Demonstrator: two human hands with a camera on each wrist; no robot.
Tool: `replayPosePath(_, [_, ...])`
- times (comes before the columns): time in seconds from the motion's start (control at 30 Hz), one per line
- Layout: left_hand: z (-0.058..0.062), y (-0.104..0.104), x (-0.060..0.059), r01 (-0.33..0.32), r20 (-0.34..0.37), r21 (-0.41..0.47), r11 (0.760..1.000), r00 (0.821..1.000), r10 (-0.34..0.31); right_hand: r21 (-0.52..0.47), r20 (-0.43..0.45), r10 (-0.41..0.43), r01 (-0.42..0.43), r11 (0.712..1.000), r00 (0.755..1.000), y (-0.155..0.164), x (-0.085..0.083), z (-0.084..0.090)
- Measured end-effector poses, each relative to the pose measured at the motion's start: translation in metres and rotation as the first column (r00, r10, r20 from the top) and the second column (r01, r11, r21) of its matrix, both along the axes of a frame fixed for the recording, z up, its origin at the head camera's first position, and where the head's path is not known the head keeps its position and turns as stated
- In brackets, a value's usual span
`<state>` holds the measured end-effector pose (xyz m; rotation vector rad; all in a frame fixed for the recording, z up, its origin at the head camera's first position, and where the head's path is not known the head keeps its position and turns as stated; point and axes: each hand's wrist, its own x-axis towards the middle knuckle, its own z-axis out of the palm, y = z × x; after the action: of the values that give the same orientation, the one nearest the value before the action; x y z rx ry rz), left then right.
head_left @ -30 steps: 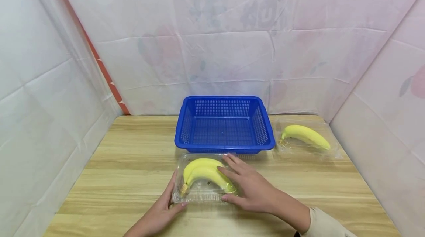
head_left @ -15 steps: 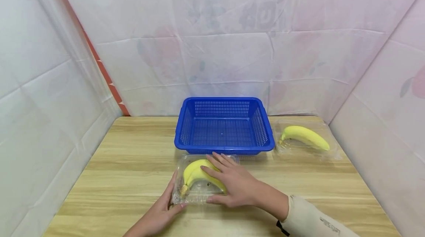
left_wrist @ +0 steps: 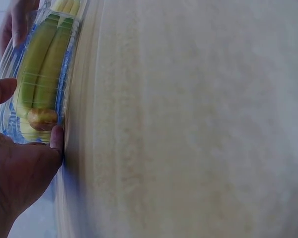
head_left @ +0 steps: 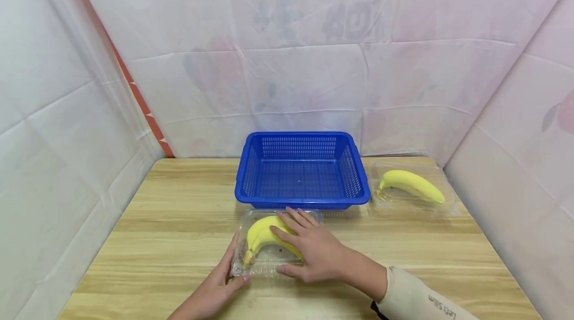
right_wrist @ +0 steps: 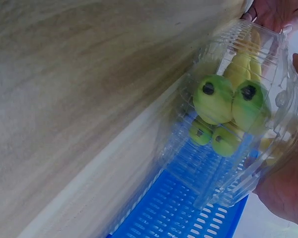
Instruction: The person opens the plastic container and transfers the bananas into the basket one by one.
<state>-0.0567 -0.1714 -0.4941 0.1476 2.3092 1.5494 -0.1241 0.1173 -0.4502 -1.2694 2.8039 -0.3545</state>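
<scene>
A clear plastic clamshell box [head_left: 269, 268] with a pair of yellow bananas [head_left: 260, 234] inside sits on the table in front of the basket. My left hand [head_left: 220, 280] holds its left end, thumb at the near corner and fingers along the side. Across the right part of the lid lies my right hand [head_left: 314, 250], fingers spread and fairly straight, covering the banana tips in the head view. The left wrist view shows the brown stem end [left_wrist: 42, 119] close to the left thumb. From the right wrist, dark-ended banana tips [right_wrist: 213, 99] show through the plastic.
Behind the box stands a blue perforated basket [head_left: 299, 180] with nothing in it. At the back right, a second clear box [head_left: 390, 205] contains a banana [head_left: 410, 184]. Light patterned curtains [head_left: 305, 76] border the wooden table [head_left: 161, 230] at the back and sides.
My right hand has slid left along the lid, from the box's right end to over the bananas, then barely moved. My left hand and the box have stayed in place.
</scene>
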Motion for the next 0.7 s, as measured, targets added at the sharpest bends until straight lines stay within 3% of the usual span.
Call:
replayPosePath(0.23, [-0.0028, -0.0019, -0.0015, 0.017, -0.006, 0.068, 0.998, 1.000, -0.017, -0.018, -0.016, 0.005, -0.005, 1.000, 1.000, -0.0005, 0.0023, -0.0020])
replayPosePath(0.53, [-0.0019, -0.0041, -0.0046, 0.057, 0.009, 0.090, 0.994, 0.998, -0.058, -0.008, -0.015, 0.007, -0.007, 1.000, 1.000, -0.0016, 0.0022, -0.0014])
replayPosePath(0.7, [-0.0022, -0.0045, -0.0040, 0.040, 0.011, 0.088, 0.995, 0.999, -0.041, -0.013, -0.027, 0.018, -0.018, 1.000, 0.999, -0.0022, 0.0022, -0.0014])
